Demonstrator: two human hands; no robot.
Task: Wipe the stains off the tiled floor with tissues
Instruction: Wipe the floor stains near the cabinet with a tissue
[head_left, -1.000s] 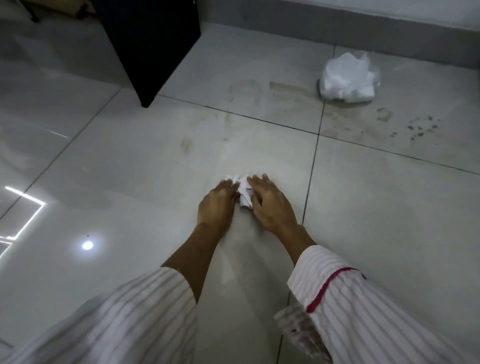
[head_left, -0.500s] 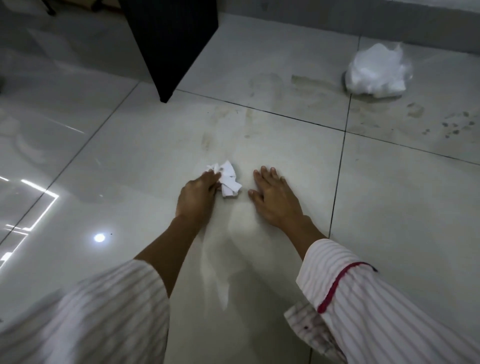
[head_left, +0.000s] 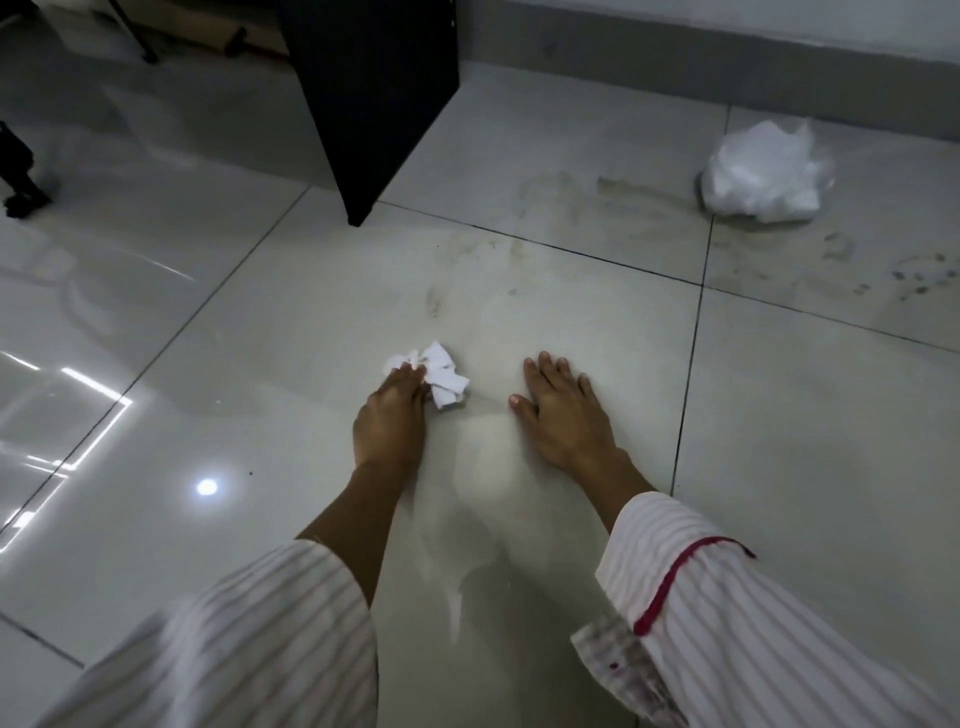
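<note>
A crumpled white tissue (head_left: 442, 378) lies on the pale tiled floor (head_left: 779, 467). My left hand (head_left: 388, 422) holds it down against the tile, fingers curled over its left part while the rest bunches out on the thumb side. My right hand (head_left: 565, 415) rests flat on the floor a short way to the right, fingers spread, holding nothing. Faint brown smears (head_left: 435, 301) mark the tile just beyond the tissue. More smears (head_left: 623, 193) and dark spots (head_left: 919, 275) lie farther back and to the right.
A clear bag of white tissues (head_left: 762, 176) sits on the floor at the back right. A black furniture panel (head_left: 374, 104) stands at the back centre and a black stand foot (head_left: 18, 182) at the far left. Grey skirting (head_left: 727, 85) runs along the back wall.
My right hand has let go of the tissue and moved right to lie flat on the floor. My left hand keeps the tissue and has shifted it to the left.
</note>
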